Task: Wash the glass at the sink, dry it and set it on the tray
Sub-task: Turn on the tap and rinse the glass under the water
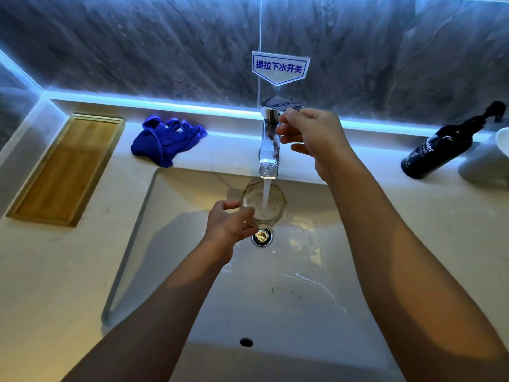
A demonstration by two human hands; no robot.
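A clear faceted glass (271,198) is upright under the chrome tap (269,139), and a stream of water runs into it. My left hand (227,224) grips the glass from its left side, above the drain (261,237) of the white sink (176,244). My right hand (309,136) is up at the tap's lever, thumb and forefinger pinching its right edge. A crumpled blue cloth (168,140) lies on the ledge left of the tap. The wooden tray (66,169) sits on the counter at far left.
A dark pump bottle (438,151) lies tilted at the right, beside a white cup (502,142) at the frame's edge. A blue-and-white sign (279,67) is stuck on the marble wall above the tap. An overflow hole (246,342) shows in the sink's near wall.
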